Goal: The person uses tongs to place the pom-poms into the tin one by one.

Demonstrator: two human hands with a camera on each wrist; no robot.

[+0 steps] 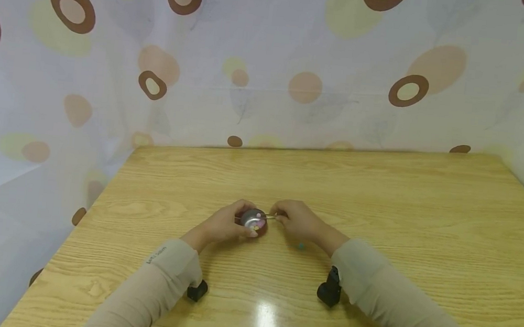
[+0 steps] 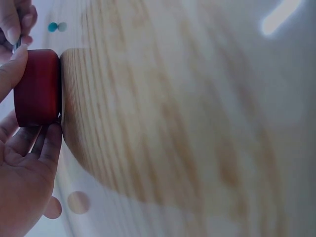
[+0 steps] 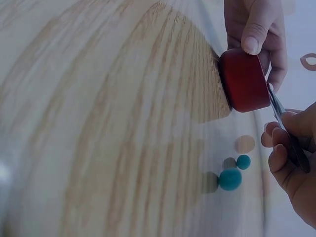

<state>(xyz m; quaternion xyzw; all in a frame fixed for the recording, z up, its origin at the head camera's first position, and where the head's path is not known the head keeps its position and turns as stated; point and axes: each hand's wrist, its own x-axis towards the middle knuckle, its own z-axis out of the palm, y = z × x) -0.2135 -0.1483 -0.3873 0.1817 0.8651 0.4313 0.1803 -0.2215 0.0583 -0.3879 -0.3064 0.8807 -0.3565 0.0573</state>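
My left hand (image 1: 229, 222) grips a small round bowl, with the thumb on its near side and the fingers round the far side. The bowl (image 2: 39, 89) is red outside and shiny metal inside, and stands on the wooden table. Small pink and yellow balls (image 1: 258, 225) lie in it. My right hand (image 1: 298, 220) pinches a pair of metal tweezers (image 3: 289, 128) between thumb and fingers. The tweezers' tips reach over the bowl's rim, right by a pale pink ball (image 1: 258, 215).
Two teal balls, a larger one (image 3: 230, 178) and a smaller one (image 3: 243, 162), lie on the table (image 1: 381, 206) to the right of the bowl, near my right wrist. Behind the table hangs a white sheet (image 1: 273, 43) with brown and yellow ovals.
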